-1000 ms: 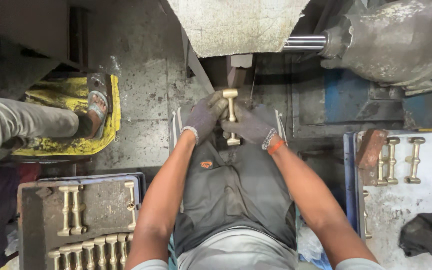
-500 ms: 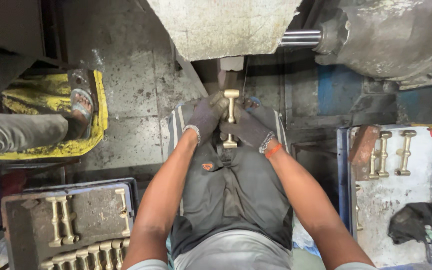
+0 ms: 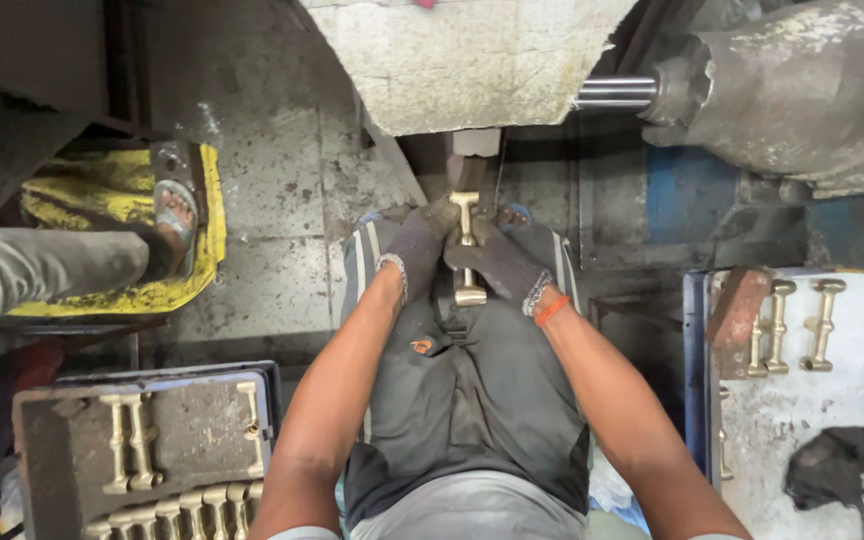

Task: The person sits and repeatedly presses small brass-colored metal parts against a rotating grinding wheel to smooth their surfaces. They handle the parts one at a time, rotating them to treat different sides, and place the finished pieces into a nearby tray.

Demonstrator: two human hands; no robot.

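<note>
Brass fitting (image 3: 468,250) upright, w/ left hand (image 3: 420,243) & right hand (image 3: 497,262) (gloved) in closed grip.

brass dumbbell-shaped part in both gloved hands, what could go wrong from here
The brass dumbbell-shaped part sits right under the big grey machine block, so the left hand and right hand could get caught or nicked. A second person's sandalled foot rests nearby on the yellow platform.

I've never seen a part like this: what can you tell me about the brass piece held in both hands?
The brass piece is a golden, metal-looking bar with a crosspiece at each end. It points away from the person, lengthwise, above the lap. The gloved left hand and gloved right hand clasp its middle; both ends show. Above it hangs a pale machine block.
</note>
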